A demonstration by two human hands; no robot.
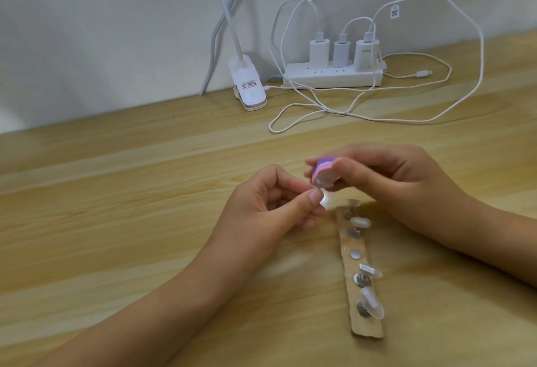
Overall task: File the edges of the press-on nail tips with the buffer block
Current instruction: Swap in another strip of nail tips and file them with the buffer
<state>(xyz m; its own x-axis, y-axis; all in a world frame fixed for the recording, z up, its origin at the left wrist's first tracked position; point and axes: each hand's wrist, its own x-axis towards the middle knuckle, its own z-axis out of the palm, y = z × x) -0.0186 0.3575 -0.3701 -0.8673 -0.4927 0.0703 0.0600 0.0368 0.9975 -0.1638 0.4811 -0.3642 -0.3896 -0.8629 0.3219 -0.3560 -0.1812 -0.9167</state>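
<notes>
My left hand [273, 201] pinches a small clear nail tip [410, 198] between thumb and forefinger; most of the tip is hidden by the fingers. My right hand [392, 180] grips a purple, pink and white buffer block [411, 173], whose white lower face meets the tip. Both hands hover just above the table. Below them lies a wooden strip [360, 262] with round metal studs, carrying several clear nail tips [370, 270] along its right side.
A white power strip [331, 76] with three chargers stands at the back against the wall. White cables [319, 111] loop over the wooden table [116, 207] behind the hands. A white clip lamp base [247, 85] sits to the left of the strip.
</notes>
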